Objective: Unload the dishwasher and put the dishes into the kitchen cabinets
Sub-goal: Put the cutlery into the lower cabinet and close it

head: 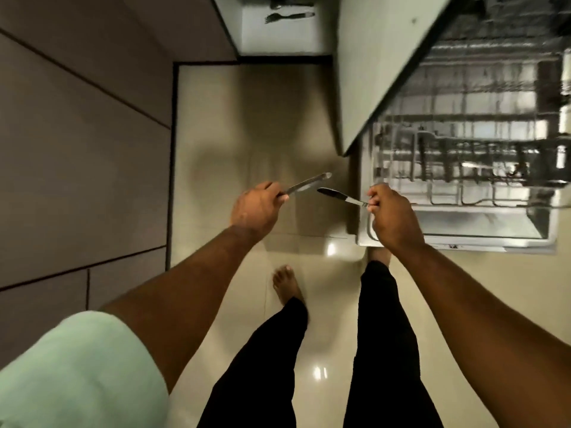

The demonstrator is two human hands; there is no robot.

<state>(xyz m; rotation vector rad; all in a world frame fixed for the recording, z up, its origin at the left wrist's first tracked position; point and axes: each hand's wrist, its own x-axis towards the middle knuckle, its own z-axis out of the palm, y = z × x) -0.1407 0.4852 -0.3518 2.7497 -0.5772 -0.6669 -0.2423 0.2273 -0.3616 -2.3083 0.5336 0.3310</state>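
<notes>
My left hand [256, 208] is shut on a steel knife [309, 182] whose end points up and right. My right hand [392, 217] grips a second steel knife [335, 195] by its handle, with the blade pointing left toward the first knife. Both pieces hang over the floor, their tips a short gap apart. To the right stands the open dishwasher [457, 239] with its wire rack [463, 156] pulled out; the rack looks blurred. At the top, a fork [289, 17] lies in an open drawer [278, 38].
Dark cabinet fronts [80, 149] fill the left side. A pale counter or door panel [380, 63] slants over the dishwasher. Glossy beige floor tiles [247, 118] run between them. My bare feet and black trousers [380, 335] are below the hands.
</notes>
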